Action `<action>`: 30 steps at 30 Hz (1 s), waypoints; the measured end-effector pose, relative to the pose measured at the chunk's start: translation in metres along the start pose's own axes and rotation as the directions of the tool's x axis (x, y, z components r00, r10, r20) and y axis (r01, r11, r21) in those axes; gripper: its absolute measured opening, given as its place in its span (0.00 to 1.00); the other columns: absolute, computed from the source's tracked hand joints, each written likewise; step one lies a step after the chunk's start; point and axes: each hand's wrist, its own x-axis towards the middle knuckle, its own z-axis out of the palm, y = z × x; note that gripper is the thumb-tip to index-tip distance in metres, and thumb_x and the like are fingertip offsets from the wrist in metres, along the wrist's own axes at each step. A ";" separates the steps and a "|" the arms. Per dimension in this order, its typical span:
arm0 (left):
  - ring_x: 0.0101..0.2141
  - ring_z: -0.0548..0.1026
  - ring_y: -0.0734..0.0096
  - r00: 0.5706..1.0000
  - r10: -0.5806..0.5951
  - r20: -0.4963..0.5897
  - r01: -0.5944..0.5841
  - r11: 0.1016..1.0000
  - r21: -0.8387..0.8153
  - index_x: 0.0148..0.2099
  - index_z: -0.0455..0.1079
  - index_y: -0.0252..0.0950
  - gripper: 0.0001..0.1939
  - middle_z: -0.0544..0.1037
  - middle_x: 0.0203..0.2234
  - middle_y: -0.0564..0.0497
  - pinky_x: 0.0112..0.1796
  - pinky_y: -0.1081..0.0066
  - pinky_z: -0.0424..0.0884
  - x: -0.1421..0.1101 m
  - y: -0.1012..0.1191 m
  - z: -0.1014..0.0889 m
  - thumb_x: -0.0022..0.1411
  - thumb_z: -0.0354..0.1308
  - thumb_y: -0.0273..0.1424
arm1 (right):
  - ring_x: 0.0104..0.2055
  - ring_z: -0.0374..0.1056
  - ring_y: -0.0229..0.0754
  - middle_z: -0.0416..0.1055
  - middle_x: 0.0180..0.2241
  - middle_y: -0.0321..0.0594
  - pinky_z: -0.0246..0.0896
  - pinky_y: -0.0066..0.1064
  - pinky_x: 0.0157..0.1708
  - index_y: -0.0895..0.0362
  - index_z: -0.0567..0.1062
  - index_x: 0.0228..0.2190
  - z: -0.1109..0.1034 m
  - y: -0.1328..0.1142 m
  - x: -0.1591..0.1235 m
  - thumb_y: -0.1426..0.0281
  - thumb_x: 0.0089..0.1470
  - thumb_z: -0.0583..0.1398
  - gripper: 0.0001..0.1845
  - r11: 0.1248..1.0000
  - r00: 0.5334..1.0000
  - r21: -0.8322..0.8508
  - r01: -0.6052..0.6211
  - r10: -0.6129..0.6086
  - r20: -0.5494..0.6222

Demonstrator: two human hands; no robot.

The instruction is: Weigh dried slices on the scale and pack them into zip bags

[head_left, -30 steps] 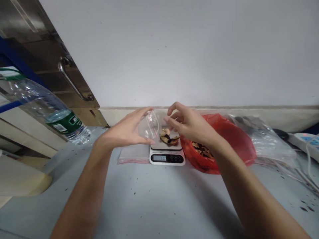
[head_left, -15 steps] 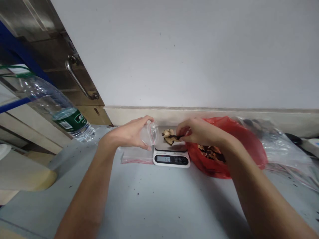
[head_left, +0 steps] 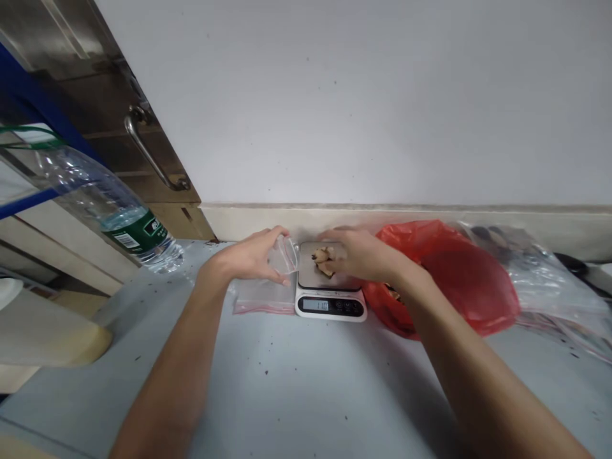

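My left hand (head_left: 251,255) holds a small clear zip-lock bag (head_left: 283,255) between thumb and fingers, its mouth spread apart and facing the scale. Beside it stands a white digital kitchen scale (head_left: 329,307) with a lit display and a metal plate. A small pile of dried, brown-edged pale slices (head_left: 323,260), which look like dried mushroom, lies on the plate. My right hand (head_left: 358,252) is over the plate, its thumb and fingers around the right side of the pile; motion blurs the fingers, so their grip is unclear.
A red plastic bag (head_left: 468,287) with more dried slices stands open right of the scale, under my right forearm. Clear bags (head_left: 540,274) lie beyond it. Flat zip-lock bags (head_left: 265,296) lie left of the scale. A water bottle (head_left: 129,223) hangs at left; a wall closes the back.
My right hand has moved left from the plate's right edge to over the pile. The red bag's rim has shifted slightly right. My left hand keeps the zip-lock bag, nearly in place.
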 end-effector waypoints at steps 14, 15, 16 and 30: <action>0.59 0.70 0.45 0.997 -0.002 0.071 -0.007 0.992 0.122 0.67 0.58 0.37 0.45 0.70 0.60 0.37 0.54 0.58 0.69 0.007 0.022 0.016 0.51 0.71 0.41 | 0.34 0.74 0.41 0.80 0.34 0.37 0.65 0.29 0.34 0.54 0.79 0.40 -0.001 0.018 0.000 0.73 0.53 0.64 0.11 0.995 0.983 0.092 -0.043 0.026 0.181; 0.59 0.70 0.46 0.998 0.003 0.070 -0.011 0.992 0.122 0.67 0.59 0.37 0.44 0.71 0.60 0.36 0.54 0.58 0.68 0.007 0.023 0.016 0.52 0.71 0.40 | 0.33 0.73 0.41 0.80 0.33 0.36 0.64 0.28 0.34 0.54 0.79 0.39 0.000 0.017 0.000 0.72 0.53 0.64 0.09 0.996 0.984 0.082 -0.036 0.021 0.178; 0.58 0.70 0.46 0.998 0.007 0.066 -0.015 0.992 0.124 0.67 0.59 0.37 0.44 0.71 0.60 0.37 0.54 0.58 0.68 0.008 0.023 0.017 0.51 0.71 0.40 | 0.33 0.72 0.41 0.79 0.32 0.36 0.63 0.29 0.34 0.54 0.79 0.38 0.001 0.016 -0.001 0.72 0.53 0.64 0.08 0.998 0.985 0.059 -0.027 0.016 0.173; 0.55 0.74 0.44 1.000 0.002 0.008 -0.003 0.991 0.136 0.62 0.65 0.37 0.40 0.75 0.56 0.38 0.50 0.59 0.70 0.010 0.019 0.021 0.50 0.72 0.41 | 0.31 0.73 0.40 0.79 0.31 0.34 0.66 0.28 0.32 0.54 0.80 0.42 0.006 0.021 0.001 0.79 0.44 0.65 0.21 0.979 0.988 0.175 0.100 -0.119 0.097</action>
